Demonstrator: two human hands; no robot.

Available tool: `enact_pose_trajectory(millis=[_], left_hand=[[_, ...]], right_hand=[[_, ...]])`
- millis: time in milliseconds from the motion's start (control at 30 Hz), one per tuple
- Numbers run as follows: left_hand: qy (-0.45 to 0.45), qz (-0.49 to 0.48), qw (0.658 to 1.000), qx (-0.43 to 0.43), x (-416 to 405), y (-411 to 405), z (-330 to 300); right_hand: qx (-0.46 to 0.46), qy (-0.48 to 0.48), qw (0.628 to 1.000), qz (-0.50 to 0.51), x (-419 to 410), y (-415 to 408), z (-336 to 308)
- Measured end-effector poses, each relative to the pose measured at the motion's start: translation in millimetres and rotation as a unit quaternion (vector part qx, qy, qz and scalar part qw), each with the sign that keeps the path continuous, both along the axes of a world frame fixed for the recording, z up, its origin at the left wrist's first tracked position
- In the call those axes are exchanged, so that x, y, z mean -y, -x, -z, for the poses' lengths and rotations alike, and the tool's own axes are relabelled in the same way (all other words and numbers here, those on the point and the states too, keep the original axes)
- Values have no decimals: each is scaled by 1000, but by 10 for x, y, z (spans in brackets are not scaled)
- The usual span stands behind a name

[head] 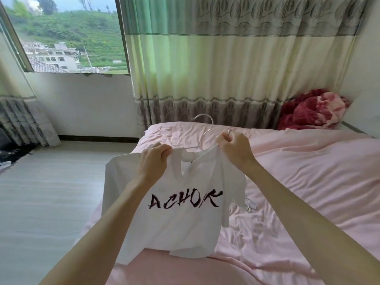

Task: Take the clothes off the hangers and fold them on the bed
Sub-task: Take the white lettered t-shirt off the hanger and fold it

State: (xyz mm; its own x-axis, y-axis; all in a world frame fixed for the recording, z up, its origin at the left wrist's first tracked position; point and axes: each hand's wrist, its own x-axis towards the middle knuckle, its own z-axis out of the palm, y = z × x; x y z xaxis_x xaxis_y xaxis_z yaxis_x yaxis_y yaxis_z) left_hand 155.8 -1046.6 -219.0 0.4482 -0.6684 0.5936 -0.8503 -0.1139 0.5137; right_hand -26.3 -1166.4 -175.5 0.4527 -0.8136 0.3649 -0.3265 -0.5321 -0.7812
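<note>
Hanging below both hands, over the near edge of the pink bed (308, 171), a white T-shirt (174, 219) lettered in black looks light, soft and limp. Its left shoulder is bunched in the clenched left hand (153, 161); the right hand (234, 147) pinches the right shoulder cloth by the white hanger (202, 128). Shoulder seams seem the best hold. Beyond the right hand lies a red blanket (312, 112).

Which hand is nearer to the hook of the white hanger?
The right hand. It grips the shirt at the shoulder just below and right of the hanger's hook. The left hand grips the other shoulder, farther down and left of the hook.
</note>
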Motion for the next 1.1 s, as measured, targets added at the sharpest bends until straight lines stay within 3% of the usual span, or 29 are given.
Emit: enact_pose_trajectory(millis=[133, 233, 400, 633, 867, 1000, 1100], left_hand=[[32, -3, 999, -38, -23, 25, -64], [33, 5, 997, -68, -59, 40, -66], [30, 20, 994, -106, -38, 124, -91], [4, 15, 993, -113, -81, 160, -29], [76, -84, 979, -169, -232, -106, 54], [-12, -61, 969, -238, -245, 84, 116], [-176, -92, 974, -110, -263, 142, 176]], right_hand=[[-57, -28, 994, -92, -15, -8, 29], [-43, -38, 993, -99, 29, 65, 127], [-109, 61, 984, -128, 14, -28, 145], [-79, 55, 986, -139, -172, -117, 312], [-120, 8, 982, -147, -89, 71, 446], [-129, -6, 982, -137, -129, 11, 545], [-130, -15, 982, -135, -126, -4, 620]])
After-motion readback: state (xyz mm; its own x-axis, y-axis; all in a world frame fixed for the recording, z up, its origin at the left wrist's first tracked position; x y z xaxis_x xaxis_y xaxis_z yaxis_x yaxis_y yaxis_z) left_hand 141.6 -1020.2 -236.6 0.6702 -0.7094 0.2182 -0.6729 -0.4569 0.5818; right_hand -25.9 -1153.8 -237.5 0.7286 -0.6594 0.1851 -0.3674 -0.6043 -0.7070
